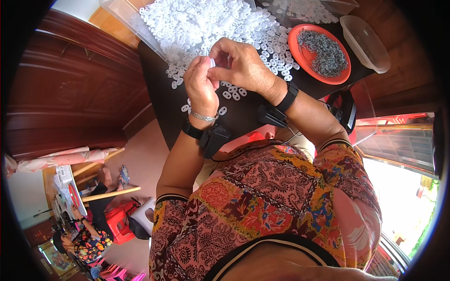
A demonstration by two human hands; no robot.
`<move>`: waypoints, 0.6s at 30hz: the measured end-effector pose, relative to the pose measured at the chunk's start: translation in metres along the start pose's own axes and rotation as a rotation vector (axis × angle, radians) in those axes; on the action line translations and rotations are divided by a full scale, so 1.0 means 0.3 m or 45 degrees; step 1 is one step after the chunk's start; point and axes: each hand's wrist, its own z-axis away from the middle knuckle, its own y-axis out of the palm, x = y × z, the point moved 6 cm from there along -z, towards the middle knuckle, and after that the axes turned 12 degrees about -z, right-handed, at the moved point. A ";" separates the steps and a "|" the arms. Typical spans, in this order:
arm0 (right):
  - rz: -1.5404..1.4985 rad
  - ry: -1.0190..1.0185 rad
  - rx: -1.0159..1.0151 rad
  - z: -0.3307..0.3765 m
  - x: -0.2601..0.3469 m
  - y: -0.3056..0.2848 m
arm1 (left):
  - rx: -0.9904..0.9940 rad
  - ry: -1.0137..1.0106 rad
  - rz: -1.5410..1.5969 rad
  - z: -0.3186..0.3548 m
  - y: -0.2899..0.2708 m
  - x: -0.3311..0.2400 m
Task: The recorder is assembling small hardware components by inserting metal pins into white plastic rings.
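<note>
Above the dark table [157, 100], my two hands meet close together. My left hand [201, 89] is closed, its fingertips pinching a small white plastic piece [212, 62]. My right hand [246, 68] is curled beside that piece, thumb and fingertips drawn in; what lies between them is too small to tell. Loose white oval pieces with two holes [236, 96] lie on the table around and below my hands. Beyond them spreads a large heap of the same white pieces [206, 23]. Right of the heap, an orange-red plate [303, 57] bears many small grey metal-looking parts [328, 54].
A clear plastic tub [370, 44] stands at the far right of the table. Behind the plate is another clear container [323, 5] with white pieces. Dark wooden panelling [70, 79] rises on the left. Another person [86, 241] sits at a table at lower left, by a red stool [121, 222].
</note>
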 end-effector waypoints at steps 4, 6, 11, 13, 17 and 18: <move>0.001 0.020 0.023 0.001 -0.008 0.007 | -0.046 -0.013 0.100 0.006 0.008 -0.001; -0.039 -0.026 -0.004 0.005 -0.004 0.009 | -0.050 -0.031 0.128 0.009 0.009 0.000; -0.014 -0.116 -0.007 0.007 -0.001 0.009 | -0.041 -0.004 0.154 0.011 -0.003 0.008; -0.012 -0.153 -0.028 0.006 -0.004 -0.002 | -0.004 0.039 0.103 0.009 0.007 -0.008; -0.097 -0.148 -0.058 -0.004 -0.013 -0.030 | 0.124 0.304 -0.031 0.005 0.007 -0.062; -0.099 -0.158 -0.070 -0.004 -0.016 -0.034 | 0.162 0.305 -0.049 0.006 0.008 -0.065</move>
